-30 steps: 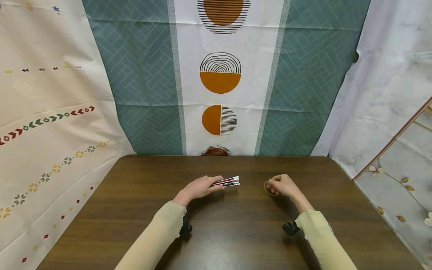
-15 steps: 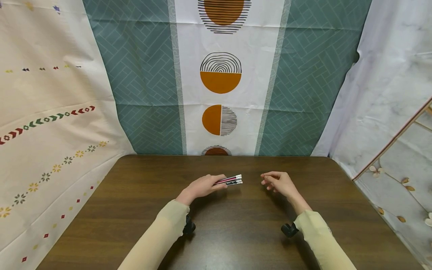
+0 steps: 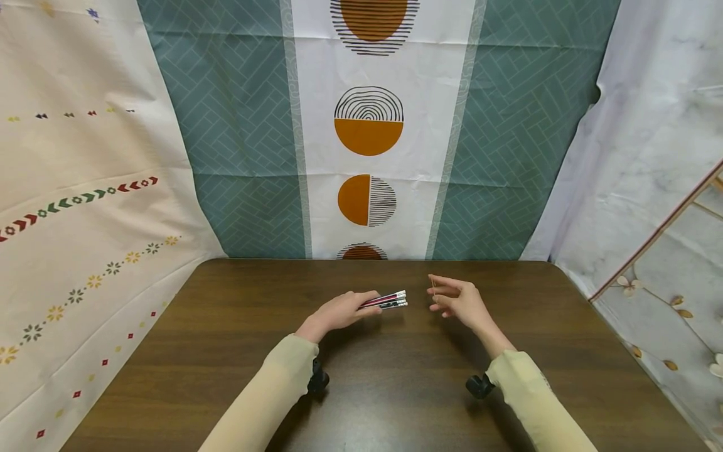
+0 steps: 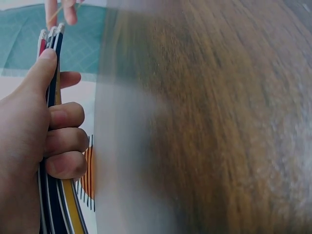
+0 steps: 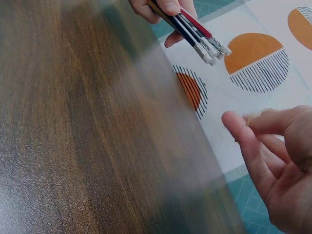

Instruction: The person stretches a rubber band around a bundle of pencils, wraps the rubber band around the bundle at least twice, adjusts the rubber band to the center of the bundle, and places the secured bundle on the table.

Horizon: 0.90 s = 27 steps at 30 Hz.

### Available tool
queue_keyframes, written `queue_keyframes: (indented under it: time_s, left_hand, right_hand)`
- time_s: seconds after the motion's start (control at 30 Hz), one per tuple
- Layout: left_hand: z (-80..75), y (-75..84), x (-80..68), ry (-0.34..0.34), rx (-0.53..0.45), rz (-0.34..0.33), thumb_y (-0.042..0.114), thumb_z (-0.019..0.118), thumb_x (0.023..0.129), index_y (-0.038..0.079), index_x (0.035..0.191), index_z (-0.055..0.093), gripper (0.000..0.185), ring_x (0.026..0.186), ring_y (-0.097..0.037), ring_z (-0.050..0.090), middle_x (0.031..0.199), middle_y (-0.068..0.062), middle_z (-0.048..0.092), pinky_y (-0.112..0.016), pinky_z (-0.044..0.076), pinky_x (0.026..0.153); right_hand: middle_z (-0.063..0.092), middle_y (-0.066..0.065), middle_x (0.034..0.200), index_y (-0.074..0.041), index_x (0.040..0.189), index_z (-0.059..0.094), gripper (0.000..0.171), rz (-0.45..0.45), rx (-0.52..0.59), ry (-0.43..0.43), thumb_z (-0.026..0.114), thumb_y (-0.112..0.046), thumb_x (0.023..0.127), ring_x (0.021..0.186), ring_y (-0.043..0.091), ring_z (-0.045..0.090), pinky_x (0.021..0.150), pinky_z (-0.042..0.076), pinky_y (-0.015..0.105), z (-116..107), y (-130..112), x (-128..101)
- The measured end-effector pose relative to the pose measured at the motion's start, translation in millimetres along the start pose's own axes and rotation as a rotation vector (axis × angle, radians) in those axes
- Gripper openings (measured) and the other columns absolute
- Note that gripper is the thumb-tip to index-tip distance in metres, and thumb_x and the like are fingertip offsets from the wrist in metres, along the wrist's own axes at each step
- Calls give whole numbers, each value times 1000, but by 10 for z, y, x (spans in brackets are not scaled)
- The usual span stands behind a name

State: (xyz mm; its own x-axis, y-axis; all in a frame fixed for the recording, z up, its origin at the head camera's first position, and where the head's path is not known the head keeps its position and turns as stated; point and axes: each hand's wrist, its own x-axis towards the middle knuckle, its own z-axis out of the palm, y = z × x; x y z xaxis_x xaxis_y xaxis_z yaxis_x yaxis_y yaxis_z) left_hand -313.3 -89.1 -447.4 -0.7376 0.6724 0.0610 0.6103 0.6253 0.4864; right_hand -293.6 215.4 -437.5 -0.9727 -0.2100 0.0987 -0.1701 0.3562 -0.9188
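Here comes the right hand (image 3: 460, 302), leftward and nearer the pencils (image 3: 390, 300), fingers now spreading! The rubber band (image 3: 433, 287), a round loop a second ago, shows as a thin strand between them. The left hand (image 3: 337, 310) edges rightward, too.

Wears long, pale yellow sleeves (image 3: 260, 389), slightly creased, ending just behind the bare hands (image 3: 336, 312), with a small, rounded black camera (image 3: 318, 380) inward of each cuff.
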Motion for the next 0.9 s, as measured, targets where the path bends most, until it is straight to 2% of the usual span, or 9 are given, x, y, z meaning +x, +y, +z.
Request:
queue_keyframes:
  time_s: [0.17,0.3,0.53,0.67,0.77,0.9]
  left_hand:
    - [8,-4,2,-4,-1,-7,39,53,102,23,113,58,20,70,-6,50,86,5,61,-25,42,68]
    - [8,4,-3,-2,3,-1,40,53,102,23,111,57,20,68,-5,49,84,8,57,-24,42,67]
    - [-7,28,-5,-7,-21,-4,42,52,101,23,113,58,24,70,-6,51,87,2,63,-25,43,69]
    - [-12,38,0,-13,-33,-10,42,52,101,22,114,59,24,71,-7,51,89,1,63,-26,43,69]
    - [-13,44,6,-17,-30,-17,40,52,101,23,114,59,22,73,-7,52,89,2,63,-26,44,70]
    - [-16,51,13,-22,-27,-21,39,53,101,24,115,59,22,74,-7,53,91,2,64,-26,44,71]
  right_hand:
    - [63,24,131,-17,141,55,58,-9,19,21,77,-18,87,85,21,76,65,59,35,42,-49,3]
    - [60,22,135,-21,142,54,66,-34,-25,-1,82,-25,82,90,23,74,67,60,38,80,-86,2]
    - [52,21,144,-31,147,43,82,-80,-106,-134,86,-23,78,96,28,74,64,58,44,184,-127,-6]
    - [47,21,146,-31,151,35,90,-104,-115,-182,86,-18,77,98,33,73,64,58,48,233,-148,-8]
    - [46,21,146,-29,152,33,92,-134,-126,-194,86,-15,77,96,37,72,62,58,47,272,-169,2]
    - [50,20,143,-31,150,36,90,-193,-165,-198,86,-18,76,92,32,74,63,58,36,334,-204,24]
